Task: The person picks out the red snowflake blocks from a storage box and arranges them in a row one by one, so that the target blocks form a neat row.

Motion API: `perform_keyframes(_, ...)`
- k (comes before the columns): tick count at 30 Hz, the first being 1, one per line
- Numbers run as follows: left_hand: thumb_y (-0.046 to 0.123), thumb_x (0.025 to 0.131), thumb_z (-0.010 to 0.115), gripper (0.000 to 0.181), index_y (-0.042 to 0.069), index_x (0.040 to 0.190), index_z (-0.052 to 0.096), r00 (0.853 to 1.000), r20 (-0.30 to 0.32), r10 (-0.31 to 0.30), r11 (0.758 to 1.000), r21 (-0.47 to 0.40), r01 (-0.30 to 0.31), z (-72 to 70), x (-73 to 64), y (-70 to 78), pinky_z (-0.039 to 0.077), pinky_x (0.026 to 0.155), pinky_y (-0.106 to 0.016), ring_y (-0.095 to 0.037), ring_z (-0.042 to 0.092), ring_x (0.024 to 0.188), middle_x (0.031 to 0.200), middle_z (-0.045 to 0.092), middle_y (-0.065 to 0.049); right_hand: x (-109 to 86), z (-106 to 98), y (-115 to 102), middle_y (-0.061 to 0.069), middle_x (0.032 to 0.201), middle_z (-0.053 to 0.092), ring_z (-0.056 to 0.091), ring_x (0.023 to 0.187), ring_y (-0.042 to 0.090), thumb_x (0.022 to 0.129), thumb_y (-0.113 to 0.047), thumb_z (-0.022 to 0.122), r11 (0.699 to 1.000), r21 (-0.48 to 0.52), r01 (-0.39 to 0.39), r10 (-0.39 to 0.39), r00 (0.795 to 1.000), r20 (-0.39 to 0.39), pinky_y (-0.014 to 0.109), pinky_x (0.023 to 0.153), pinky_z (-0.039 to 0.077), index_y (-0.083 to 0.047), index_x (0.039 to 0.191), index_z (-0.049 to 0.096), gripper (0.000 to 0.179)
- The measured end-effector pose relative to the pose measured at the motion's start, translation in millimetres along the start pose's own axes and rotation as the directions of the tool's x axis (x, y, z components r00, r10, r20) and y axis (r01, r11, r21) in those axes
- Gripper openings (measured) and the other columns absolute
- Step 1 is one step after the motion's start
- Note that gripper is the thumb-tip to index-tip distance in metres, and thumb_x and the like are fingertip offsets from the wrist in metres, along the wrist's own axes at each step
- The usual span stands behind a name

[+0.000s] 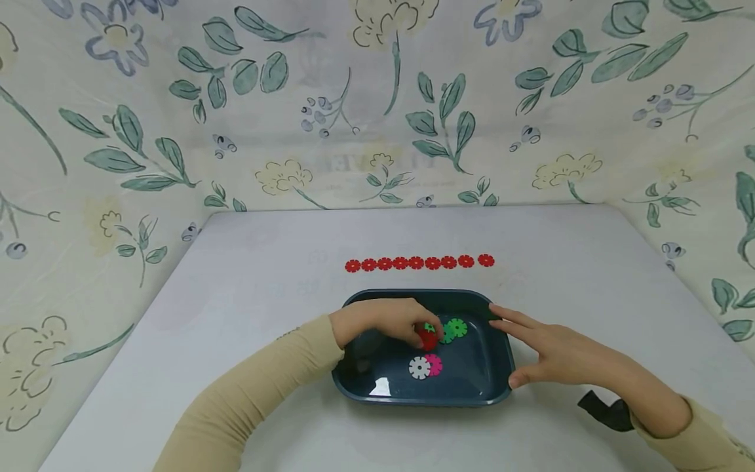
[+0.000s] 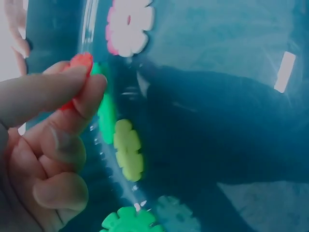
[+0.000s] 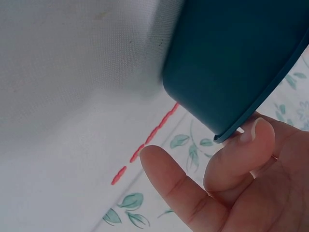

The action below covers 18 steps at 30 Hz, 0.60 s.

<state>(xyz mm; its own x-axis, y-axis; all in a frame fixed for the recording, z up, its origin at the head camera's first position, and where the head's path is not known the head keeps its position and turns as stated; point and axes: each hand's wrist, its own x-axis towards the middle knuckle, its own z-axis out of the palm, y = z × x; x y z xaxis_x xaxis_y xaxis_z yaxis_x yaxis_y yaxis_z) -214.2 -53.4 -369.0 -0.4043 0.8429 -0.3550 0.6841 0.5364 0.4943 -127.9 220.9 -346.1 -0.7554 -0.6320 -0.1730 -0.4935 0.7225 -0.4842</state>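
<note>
Inside a dark blue tray (image 1: 421, 400), my left hand (image 1: 401, 319) pinches a red flower-shaped disc (image 1: 428, 338) between thumb and fingers. The left wrist view shows the same red disc (image 2: 83, 61) at the fingertips, held above the tray floor. Close by lie green discs (image 1: 457, 328) and a yellow-green disc (image 2: 128, 151). A white disc (image 1: 419, 368) overlaps a pink disc (image 1: 435, 364) nearer the tray's front. At the tray's right end, my right hand (image 1: 557, 354) rests its fingertips against the rim, fingers spread and mostly straight.
Behind the tray, a row of red discs (image 1: 416, 263) runs across the white table (image 1: 265, 262), with a wider gap before the rightmost one. Flower-patterned cloth (image 1: 342, 131) hangs behind and at both sides. A black strap (image 1: 607, 410) hangs by the right wrist.
</note>
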Motion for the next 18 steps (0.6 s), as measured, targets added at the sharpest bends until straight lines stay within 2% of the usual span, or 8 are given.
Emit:
perform_keyframes(5,0.011,0.083,0.067,0.036,0.017,0.117,0.059,0.999,-0.037,-0.012,0.997,-0.079,0.009,-16.7,-9.4,2.6,0.048,0.066,-0.016,-0.008,0.055,0.076,0.092,0.061,0.001,0.7,-0.2,-0.6,0.01,0.15,0.02,0.059,0.102,0.027,0.071,-0.061,0.062,1.0,-0.002,-0.011,0.011,1.0,0.004,0.045,0.075,0.051,-0.008,0.139,0.037,0.09)
perform_keyframes(7,0.01,0.083,0.066,0.036,0.016,0.118,0.058,0.996,-0.08,-0.031,0.996,-0.087,0.024,-26.3,-15.0,2.2,0.048,0.065,-0.018,-0.011,0.054,0.074,0.088,0.059,-0.001,1.4,-0.1,-0.8,0.01,0.15,0.021,0.058,0.103,0.029,0.07,-0.061,0.063,1.0,0.003,-0.018,0.018,1.0,0.006,0.046,0.075,0.05,-0.008,0.138,0.037,0.09)
perform_keyframes(10,0.011,0.084,0.065,0.035,0.015,0.118,0.057,0.983,-0.167,-0.075,0.993,-0.105,0.057,-40.1,-24.4,-1.6,0.048,0.066,-0.02,-0.013,0.054,0.077,0.089,0.06,-0.001,2.5,0.2,-0.8,0.011,0.15,0.021,0.057,0.105,0.031,0.069,-0.06,0.065,0.999,0.017,-0.033,0.033,0.999,0.011,0.049,0.076,0.05,-0.009,0.139,0.037,0.09)
perform_keyframes(12,0.011,0.084,0.065,0.035,0.015,0.118,0.057,0.968,-0.224,-0.11,0.988,-0.131,0.082,-48.1,-31.1,-5.5,0.048,0.068,-0.022,-0.015,0.055,0.081,0.092,0.061,-0.002,2.7,0.6,-0.8,0.011,0.15,0.021,0.057,0.105,0.031,0.069,-0.06,0.065,0.999,0.024,-0.038,0.038,0.999,0.014,0.049,0.076,0.05,-0.009,0.139,0.037,0.09)
perform_keyframes(14,0.01,0.083,0.066,0.036,0.014,0.118,0.057,0.947,-0.283,-0.152,0.98,-0.164,0.108,-54.1,-38.1,-11.8,0.049,0.069,-0.023,-0.016,0.056,0.084,0.095,0.062,-0.003,2.4,1.2,-0.9,0.011,0.15,0.021,0.058,0.103,0.029,0.069,-0.06,0.065,0.999,0.021,-0.037,0.037,0.999,0.015,0.049,0.075,0.05,-0.009,0.139,0.037,0.091)
perform_keyframes(16,0.01,0.083,0.066,0.038,0.013,0.119,0.056,0.921,-0.335,-0.2,0.97,-0.202,0.137,-58.3,-45.0,-20.6,0.05,0.07,-0.025,-0.019,0.056,0.084,0.096,0.062,-0.006,2.1,1.5,-1.2,0.011,0.15,0.021,0.059,0.1,0.026,0.07,-0.061,0.064,0.999,0.012,-0.031,0.031,0.999,0.014,0.047,0.074,0.05,-0.008,0.139,0.037,0.091)
perform_keyframes(18,0.011,0.084,0.065,0.038,0.013,0.12,0.055,0.887,-0.384,-0.255,0.958,-0.225,0.177,-60.7,-52.5,-31.7,0.051,0.07,-0.026,-0.02,0.057,0.084,0.098,0.062,-0.008,2.2,1.5,-1.6,0.011,0.15,0.021,0.06,0.098,0.024,0.07,-0.061,0.063,1.0,-0.002,-0.018,0.018,1.0,0.007,0.045,0.073,0.05,-0.008,0.139,0.037,0.091)
